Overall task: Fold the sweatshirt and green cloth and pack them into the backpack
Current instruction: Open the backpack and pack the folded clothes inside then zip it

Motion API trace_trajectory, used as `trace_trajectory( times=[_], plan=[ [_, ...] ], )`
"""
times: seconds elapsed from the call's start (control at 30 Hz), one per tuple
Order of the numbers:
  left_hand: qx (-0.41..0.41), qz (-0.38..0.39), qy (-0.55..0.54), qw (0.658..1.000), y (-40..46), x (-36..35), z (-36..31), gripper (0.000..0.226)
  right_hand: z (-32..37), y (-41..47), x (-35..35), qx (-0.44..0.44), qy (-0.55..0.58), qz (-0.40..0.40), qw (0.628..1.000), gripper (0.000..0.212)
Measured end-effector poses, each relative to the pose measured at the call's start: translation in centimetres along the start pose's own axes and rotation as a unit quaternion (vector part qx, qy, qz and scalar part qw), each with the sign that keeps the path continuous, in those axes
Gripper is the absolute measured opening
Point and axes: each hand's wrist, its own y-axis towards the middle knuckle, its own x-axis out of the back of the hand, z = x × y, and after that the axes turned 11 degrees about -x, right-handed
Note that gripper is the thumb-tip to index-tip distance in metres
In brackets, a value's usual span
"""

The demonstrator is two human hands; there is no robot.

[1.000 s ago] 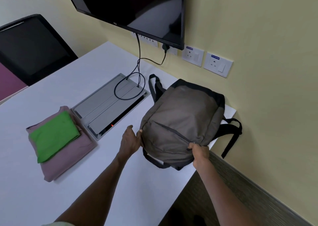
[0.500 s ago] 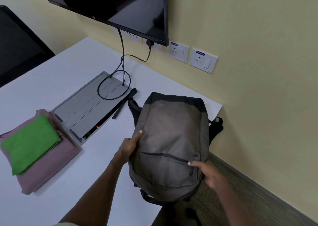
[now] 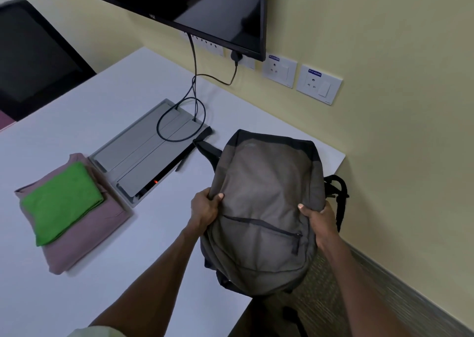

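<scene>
Both hands, left (image 3: pixel 205 208) and right (image 3: pixel 316 217), grip the backpack (image 3: pixel 264 208) overhanging the counter (image 3: pixel 115 272) edge; loosening could drop it.

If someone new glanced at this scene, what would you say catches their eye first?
Probably the grey-brown backpack at the table's near right corner, gripped at its sides by the left hand and right hand. Next, the bright green cloth folded on the pink sweatshirt to the left. A dark wall screen hangs above.
</scene>
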Motion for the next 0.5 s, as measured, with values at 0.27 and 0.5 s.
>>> trace_trajectory(
  times=[0.27, 0.5],
  plan=[
    [-0.084, -0.052, 0.003, 0.995, -3.8, 3.2, -0.1, 0.028, -1.2, -5.1, -1.6, 0.064, -0.012, -0.008, 0.998, 0.048],
    [-0.146, -0.107, -0.03, 0.983, -11.5, 10.2, 2.9, 0.031, -3.4, -15.4, -4.3, 0.144, -0.023, 0.008, 0.989, 0.052]
  ],
)
